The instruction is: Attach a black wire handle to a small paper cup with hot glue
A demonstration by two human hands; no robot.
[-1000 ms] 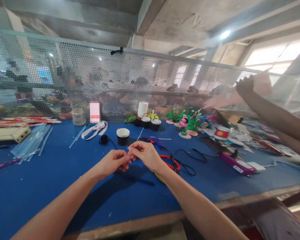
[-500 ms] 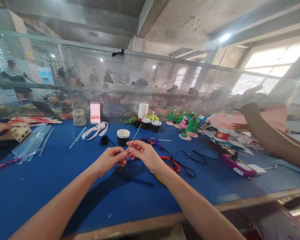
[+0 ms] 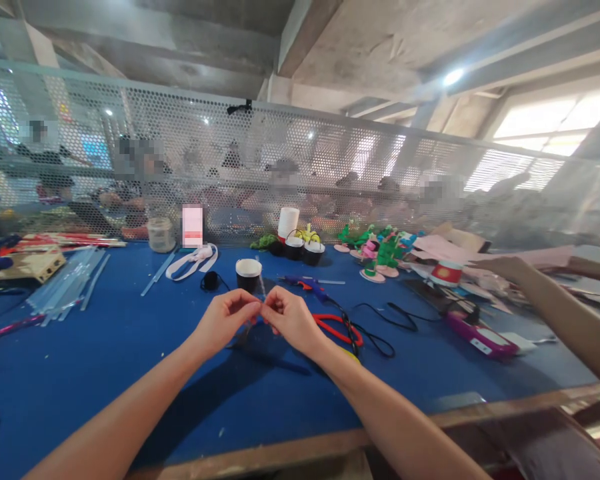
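Toward the bench's left edge a bundle of clear sticks [image 3: 65, 287] is lying, and nearer the middle your left hand [image 3: 225, 321] is pinching its fingertips tight on a thin wire [image 3: 260, 285] above the blue bench [image 3: 105, 360]. Your right hand [image 3: 293, 319] is meeting it thumb to thumb, pinching the same wire, which is sticking up in front of a black cup [image 3: 249, 273]. Toward the right edge, red-handled scissors [image 3: 341, 327] are lying and another person's hand [image 3: 505, 267] is reaching in.
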